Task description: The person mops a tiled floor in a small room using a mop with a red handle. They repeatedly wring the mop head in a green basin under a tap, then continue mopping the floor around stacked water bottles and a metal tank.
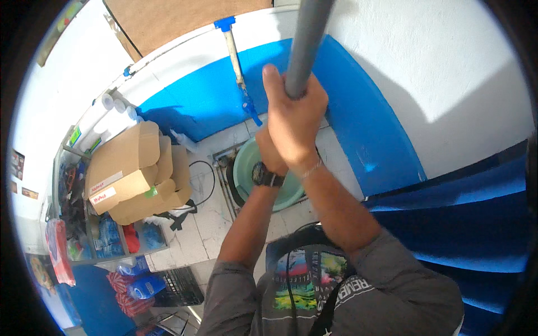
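Observation:
A thick grey pole (310, 45) rises past the top edge of the picture. My right hand (295, 120), with a thin bracelet at the wrist, is wrapped round it with the thumb pointing up. Just below and partly behind it, my left hand (271, 152) is closed in line with the pole; a dark watch sits on that wrist. The right hand hides most of the left fingers and the pole's lower part. Under both hands stands a pale green basin (288, 197) on the floor, its contents mostly covered by my hands and arms.
A blue tap (250, 110) hangs from a wall pipe (232, 53) beyond my hands. Stacked flat cardboard boxes (131, 168) lie on a shelf unit at left, beside white rolls (95, 120). A black crate (180, 287) stands lower left. Blue curtain (471, 229) hangs at right.

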